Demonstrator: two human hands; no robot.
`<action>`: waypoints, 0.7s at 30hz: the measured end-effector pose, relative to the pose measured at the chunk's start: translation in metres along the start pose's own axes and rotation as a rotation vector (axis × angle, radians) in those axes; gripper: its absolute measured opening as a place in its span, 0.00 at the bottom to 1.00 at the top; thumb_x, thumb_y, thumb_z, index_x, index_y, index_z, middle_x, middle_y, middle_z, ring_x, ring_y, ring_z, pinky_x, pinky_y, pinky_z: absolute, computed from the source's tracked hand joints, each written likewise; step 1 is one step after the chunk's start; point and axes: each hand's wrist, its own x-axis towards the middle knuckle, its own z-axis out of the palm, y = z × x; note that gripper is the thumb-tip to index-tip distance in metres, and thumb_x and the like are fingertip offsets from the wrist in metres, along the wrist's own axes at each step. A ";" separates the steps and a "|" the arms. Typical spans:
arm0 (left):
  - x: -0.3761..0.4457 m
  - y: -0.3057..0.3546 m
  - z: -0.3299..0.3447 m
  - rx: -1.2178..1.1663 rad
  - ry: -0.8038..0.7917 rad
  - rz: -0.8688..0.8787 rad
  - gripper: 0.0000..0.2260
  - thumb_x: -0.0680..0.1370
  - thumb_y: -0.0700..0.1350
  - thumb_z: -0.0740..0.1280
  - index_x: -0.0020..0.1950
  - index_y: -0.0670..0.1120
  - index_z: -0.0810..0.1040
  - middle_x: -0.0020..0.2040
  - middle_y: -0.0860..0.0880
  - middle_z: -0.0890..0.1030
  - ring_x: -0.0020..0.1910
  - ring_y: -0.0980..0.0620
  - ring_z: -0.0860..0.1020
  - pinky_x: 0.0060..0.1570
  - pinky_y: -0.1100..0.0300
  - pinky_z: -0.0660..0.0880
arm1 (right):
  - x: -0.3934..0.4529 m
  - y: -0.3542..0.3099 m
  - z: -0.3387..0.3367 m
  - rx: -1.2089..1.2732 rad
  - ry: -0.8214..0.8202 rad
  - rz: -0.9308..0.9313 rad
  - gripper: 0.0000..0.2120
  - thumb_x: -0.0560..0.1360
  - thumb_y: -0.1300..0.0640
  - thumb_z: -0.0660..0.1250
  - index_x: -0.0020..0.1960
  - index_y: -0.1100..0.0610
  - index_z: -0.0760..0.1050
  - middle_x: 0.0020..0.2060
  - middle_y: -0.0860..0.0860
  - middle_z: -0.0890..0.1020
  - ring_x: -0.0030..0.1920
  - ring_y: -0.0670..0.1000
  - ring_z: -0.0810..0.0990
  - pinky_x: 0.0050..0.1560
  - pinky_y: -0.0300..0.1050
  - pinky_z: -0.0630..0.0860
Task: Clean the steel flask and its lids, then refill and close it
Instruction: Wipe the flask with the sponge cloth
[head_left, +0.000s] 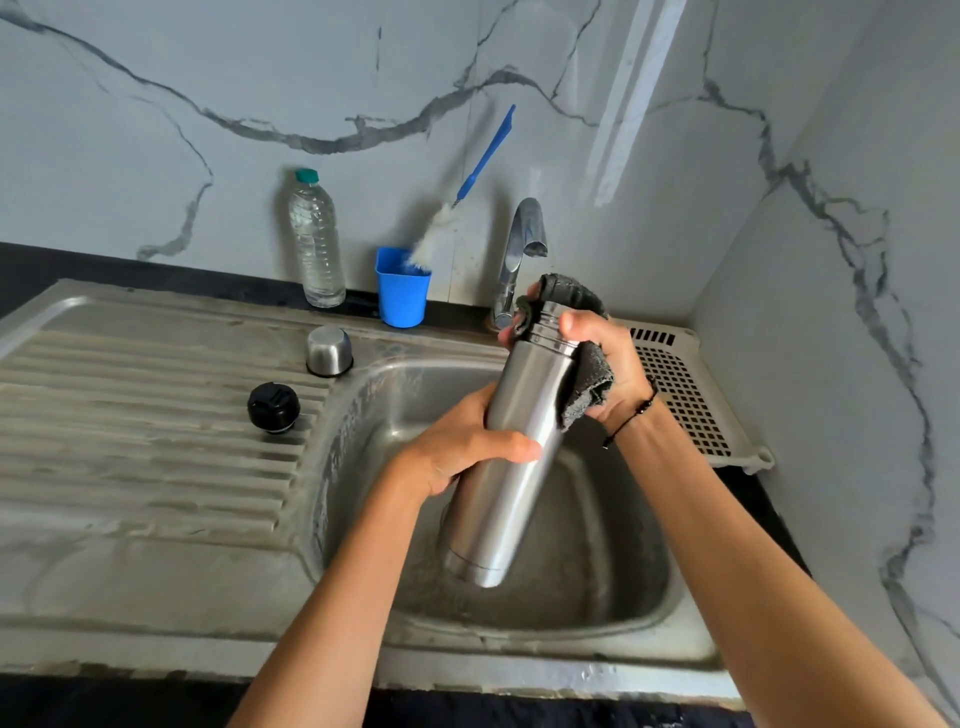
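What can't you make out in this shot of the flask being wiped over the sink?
All in the head view:
- Flask mouth and inside: covered by the cloth and the right hand.
- Left hand fingers: wrapped behind the flask.
- Brush tip: sunk in the blue cup.
- Sink drain: hidden behind the flask.
- Tap base: behind the cloth.
- Steel cap inside: it stands mouth down.

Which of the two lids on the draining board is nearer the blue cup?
The steel cup lid, shiny and dome-shaped; the black stopper sits farther away from the blue cup.
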 end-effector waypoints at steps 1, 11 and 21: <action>0.001 0.005 0.001 0.065 0.051 -0.015 0.33 0.57 0.52 0.74 0.61 0.49 0.72 0.49 0.51 0.81 0.46 0.56 0.80 0.45 0.63 0.76 | 0.000 -0.001 0.000 -0.023 0.076 -0.016 0.23 0.54 0.57 0.78 0.47 0.60 0.79 0.40 0.61 0.82 0.41 0.58 0.81 0.43 0.51 0.79; 0.018 0.005 0.024 0.864 0.604 -0.006 0.34 0.65 0.53 0.76 0.64 0.44 0.65 0.55 0.45 0.78 0.53 0.44 0.77 0.47 0.55 0.73 | 0.008 -0.002 0.010 -0.145 0.474 -0.034 0.12 0.58 0.61 0.73 0.39 0.64 0.77 0.36 0.60 0.79 0.34 0.56 0.78 0.42 0.49 0.78; 0.002 0.001 0.007 -0.060 0.043 -0.008 0.30 0.58 0.53 0.73 0.58 0.46 0.74 0.47 0.48 0.82 0.43 0.51 0.81 0.43 0.58 0.77 | 0.006 -0.008 -0.001 0.058 -0.104 0.028 0.21 0.57 0.53 0.79 0.48 0.56 0.81 0.41 0.57 0.82 0.45 0.56 0.82 0.45 0.51 0.79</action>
